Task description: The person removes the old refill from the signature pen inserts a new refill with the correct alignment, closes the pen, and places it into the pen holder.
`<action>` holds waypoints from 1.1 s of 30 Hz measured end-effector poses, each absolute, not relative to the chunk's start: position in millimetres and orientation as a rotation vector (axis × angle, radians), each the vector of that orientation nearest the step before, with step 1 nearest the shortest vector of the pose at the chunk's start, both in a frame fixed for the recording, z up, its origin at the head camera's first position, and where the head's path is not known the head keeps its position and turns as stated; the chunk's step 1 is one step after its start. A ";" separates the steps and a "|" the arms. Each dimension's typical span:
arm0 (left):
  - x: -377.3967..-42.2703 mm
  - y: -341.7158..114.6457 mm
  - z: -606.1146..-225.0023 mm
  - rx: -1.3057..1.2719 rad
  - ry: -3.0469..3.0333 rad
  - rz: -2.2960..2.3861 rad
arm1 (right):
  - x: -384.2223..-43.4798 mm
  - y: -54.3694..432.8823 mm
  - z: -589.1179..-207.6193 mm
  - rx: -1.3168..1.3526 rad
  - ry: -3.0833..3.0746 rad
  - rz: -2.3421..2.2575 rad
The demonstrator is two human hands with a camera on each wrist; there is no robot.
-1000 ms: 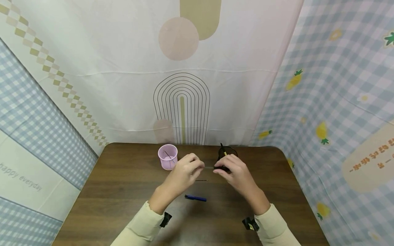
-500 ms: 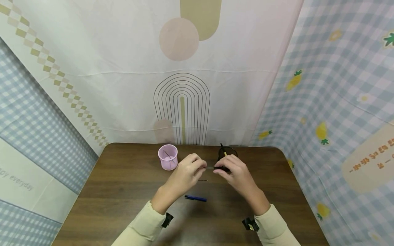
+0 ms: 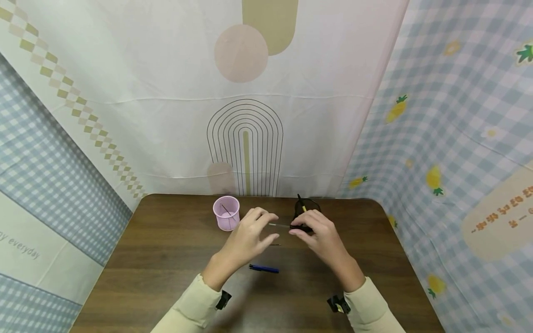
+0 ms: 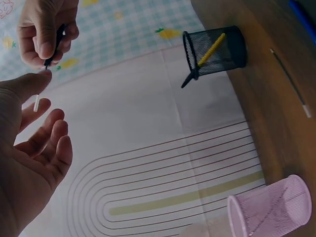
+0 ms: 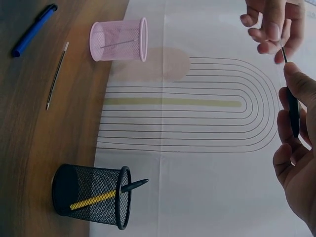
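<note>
My right hand (image 3: 318,233) grips a black pen barrel (image 5: 293,114) between thumb and fingers, above the table. A thin refill (image 3: 279,225) sticks out of the barrel's left end, its pale tail (image 4: 36,102) showing past my left thumb in the left wrist view. My left hand (image 3: 246,236) is spread around that tail, thumb and fingertips apart. On the table below lie a second refill (image 5: 57,76) and a blue pen (image 3: 264,268).
A pink mesh cup (image 3: 226,213) with a thin refill-like stick inside stands at the back left. Behind my right hand is a black mesh cup (image 5: 91,195) holding a black and yellow pen (image 5: 94,200). A patterned cloth (image 3: 179,138) hangs behind the brown table (image 3: 166,259).
My left hand first shifts slightly right along the refill, then its thumb and fingers part and let go. More of the refill shows now. My right hand keeps its grip and place.
</note>
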State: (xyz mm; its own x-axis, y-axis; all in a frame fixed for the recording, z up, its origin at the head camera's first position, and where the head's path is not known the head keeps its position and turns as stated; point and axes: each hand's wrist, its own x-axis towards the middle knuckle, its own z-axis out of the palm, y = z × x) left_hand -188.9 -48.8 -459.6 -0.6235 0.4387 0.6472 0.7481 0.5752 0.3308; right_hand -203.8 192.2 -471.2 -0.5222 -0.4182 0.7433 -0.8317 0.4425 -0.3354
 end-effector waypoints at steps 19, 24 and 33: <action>-187.9 -65.2 -514.0 -0.875 -2.590 -0.740 | -202.2 195.6 -476.1 0.995 -2.145 0.992; -189.9 -66.0 -538.8 -0.926 -2.588 -0.761 | -201.6 196.6 -477.2 0.982 -2.154 0.997; -187.7 -66.3 -580.3 -0.971 -2.658 -0.666 | -198.5 200.2 -475.8 0.973 -2.207 1.003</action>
State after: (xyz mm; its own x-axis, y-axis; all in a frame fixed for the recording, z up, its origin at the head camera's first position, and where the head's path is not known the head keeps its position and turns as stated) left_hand -187.7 -66.3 -580.3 -0.7524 0.5494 0.3634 0.6558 0.6763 0.3355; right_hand -198.5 200.2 -475.8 -0.6045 -0.3925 0.6932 -0.7803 0.4667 -0.4163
